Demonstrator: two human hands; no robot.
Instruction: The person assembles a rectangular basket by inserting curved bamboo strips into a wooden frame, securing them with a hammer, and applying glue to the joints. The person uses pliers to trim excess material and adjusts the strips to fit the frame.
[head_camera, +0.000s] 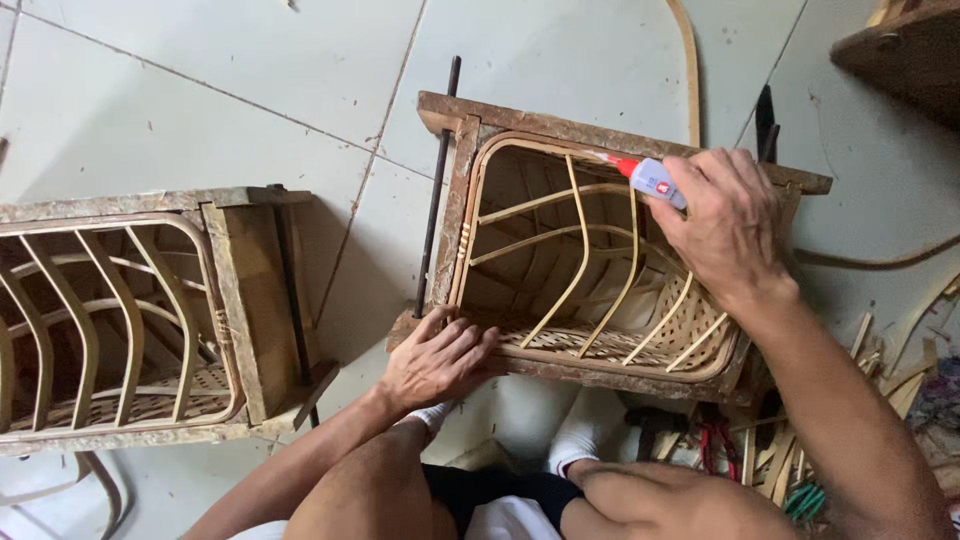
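A: Right hand?

B: Closed around a small glue bottle, pale body with a red nozzle. The tip points left, at the top rim of the bamboo basket, near the top end of one curved rib.

A: Grip state, right?

B: Fingers wrapped on the bottle, thumb side toward the nozzle. Firm hold.

A: Left hand?

B: Lying palm down on the near left corner of the wooden frame. Fingers bent over the edge onto the basket rim. Pressing or resting, nothing pinched in it.

A: Where's the basket?

B: Inside that worn rectangular wooden frame, which stands on the tiled floor just in front of the person's legs. Woven bottom, thin bent ribs crossing the opening.

A: What's beside it?

B: A dark metal rod runs along the frame's left side. A second wooden frame with its own ribbed basket sits to the left, apart, with a strip of tile between them.

A: Lower part?

B: White socks under the near edge of the frame, knees at the bottom of the view.

A: Right side?

B: Bamboo offcuts scattered on the floor, touching nothing held. A long thin bamboo strip lies behind the frame. Tools under the arm are too hidden to name.
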